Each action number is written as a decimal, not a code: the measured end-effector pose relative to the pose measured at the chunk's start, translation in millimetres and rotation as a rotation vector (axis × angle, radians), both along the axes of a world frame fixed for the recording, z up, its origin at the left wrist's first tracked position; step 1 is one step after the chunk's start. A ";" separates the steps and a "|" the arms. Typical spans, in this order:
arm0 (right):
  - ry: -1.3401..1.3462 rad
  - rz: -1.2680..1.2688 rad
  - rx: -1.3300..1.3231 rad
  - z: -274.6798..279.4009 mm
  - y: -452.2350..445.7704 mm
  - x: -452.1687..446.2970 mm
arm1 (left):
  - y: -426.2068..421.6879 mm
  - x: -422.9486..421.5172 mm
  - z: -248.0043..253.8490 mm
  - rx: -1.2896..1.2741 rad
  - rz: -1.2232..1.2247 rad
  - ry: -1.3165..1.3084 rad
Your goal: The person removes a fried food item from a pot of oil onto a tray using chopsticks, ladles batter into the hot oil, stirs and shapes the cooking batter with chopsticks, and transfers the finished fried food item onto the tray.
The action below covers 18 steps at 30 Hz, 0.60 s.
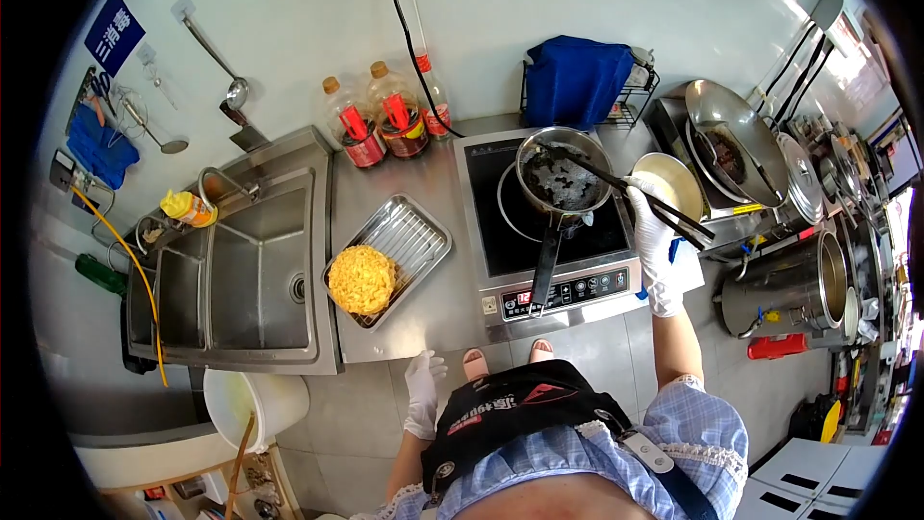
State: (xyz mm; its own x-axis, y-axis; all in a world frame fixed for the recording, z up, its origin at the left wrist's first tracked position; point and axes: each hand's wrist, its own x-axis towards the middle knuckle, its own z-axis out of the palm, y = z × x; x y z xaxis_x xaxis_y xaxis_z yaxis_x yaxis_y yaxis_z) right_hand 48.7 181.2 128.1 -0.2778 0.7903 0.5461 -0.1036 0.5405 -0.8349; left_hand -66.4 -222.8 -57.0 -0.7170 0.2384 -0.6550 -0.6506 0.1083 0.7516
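My right hand (651, 248), in a white glove, is closed around long dark chopsticks (664, 207) at the right of the cooker. Their tips reach into a small pot (562, 171) with dark, bubbling liquid. The pot stands on the black induction cooker (500, 248), its handle pointing toward me. My left hand (423, 387), also gloved, hangs low in front of the counter with its fingers apart and nothing in them. Left of the cooker, a round yellow noodle-like cake (362, 280) rests on a wire rack in a metal tray (423, 231). A bowl of pale contents (671, 183) sits right of the pot.
A double sink (260, 279) is at the left, with a white bucket (289, 404) below it. Several bottles (397, 116) stand by the wall. A blue cloth (576, 80) covers a rack. At the right are a large wok (736, 116) and a steel stockpot (780, 284).
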 end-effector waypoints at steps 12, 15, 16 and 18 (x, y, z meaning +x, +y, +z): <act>-0.098 -0.063 0.041 -5.9 -4.8 -9.8 | 2.2 2.7 -2.3 -0.006 -0.003 0.000; 0.012 -0.005 -0.109 -4.6 -3.7 -3.8 | 2.7 3.2 0.0 -0.005 -0.001 -0.009; -0.021 -0.043 -0.184 -0.8 -5.6 1.4 | 2.7 3.0 0.9 -0.003 0.001 -0.012; -0.049 -0.067 -0.228 2.3 -2.4 12.1 | 2.8 2.1 1.7 -0.002 0.004 -0.007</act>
